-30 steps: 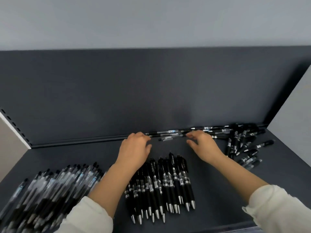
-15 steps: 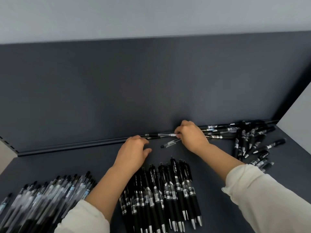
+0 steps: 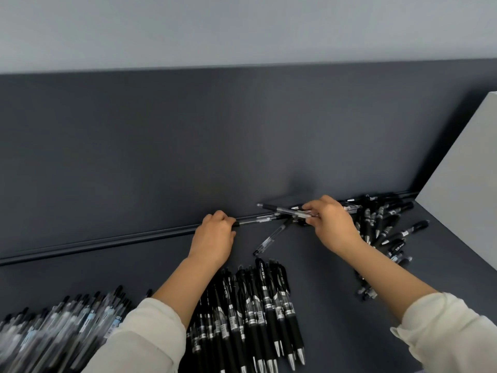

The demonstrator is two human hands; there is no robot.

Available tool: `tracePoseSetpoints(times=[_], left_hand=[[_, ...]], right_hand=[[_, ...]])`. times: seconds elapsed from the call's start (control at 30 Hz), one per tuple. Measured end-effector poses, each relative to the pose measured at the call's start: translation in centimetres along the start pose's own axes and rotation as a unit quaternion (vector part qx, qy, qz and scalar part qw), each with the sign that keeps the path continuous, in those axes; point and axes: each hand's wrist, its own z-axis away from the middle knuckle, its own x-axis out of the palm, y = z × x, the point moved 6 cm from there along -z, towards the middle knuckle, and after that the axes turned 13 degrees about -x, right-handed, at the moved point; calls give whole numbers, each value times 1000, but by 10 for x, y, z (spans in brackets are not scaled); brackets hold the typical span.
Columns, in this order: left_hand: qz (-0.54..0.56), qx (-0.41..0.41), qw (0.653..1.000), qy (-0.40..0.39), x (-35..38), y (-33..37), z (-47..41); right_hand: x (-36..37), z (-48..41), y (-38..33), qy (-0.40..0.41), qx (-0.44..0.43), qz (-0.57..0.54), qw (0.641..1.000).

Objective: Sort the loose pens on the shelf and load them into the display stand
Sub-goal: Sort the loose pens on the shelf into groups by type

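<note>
Mostly dark shelf [image 3: 322,281], pale wall [image 3: 242,28], L hand [image 3: 213,236] gripping 1 pen [image 3: 255,219], R hand [image 3: 333,224] pinching pen bunch [image 3: 293,211]

Shop, likely stationery: dark retail shelf [image 3: 336,278] with slotted back panel [image 3: 188,144], bulk piles of identical pens [image 3: 250,313].

Single head-worn view, close above the shelf [image 3: 330,319], forward and down toward its back panel [image 3: 188,144]

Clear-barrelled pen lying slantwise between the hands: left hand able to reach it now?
Probably yes. The clear-barrelled pen lies on the dark shelf beside the left hand, nothing between them. But that hand grips a thin clear pen along the rear rail, so it isn't free.
</note>
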Motion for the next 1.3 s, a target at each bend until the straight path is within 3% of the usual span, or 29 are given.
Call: tracePoseSetpoints(times=[0.13, 0.43, 0.53, 0.9, 1.17, 1.3], left_hand=[[-7, -29, 1000, 10, -1, 0, -5], [-38, -13, 999, 0, -9, 2, 3], [27, -51, 998, -20, -22, -13, 14], [181, -190, 965, 15, -87, -93, 110], [163, -264, 942, 124, -122, -166, 199], [135, -285, 940, 132, -117, -188, 230]], right_hand=[[-1, 15, 6, -2, 26, -23, 999], [-1, 37, -1, -1, 73, -152, 986], [0, 40, -10, -13, 75, -174, 982], [13, 31, -101, -75, -36, -200, 976], [44, 31, -178, -153, -140, -189, 960], [60, 35, -217, -189, -203, -149, 949]])
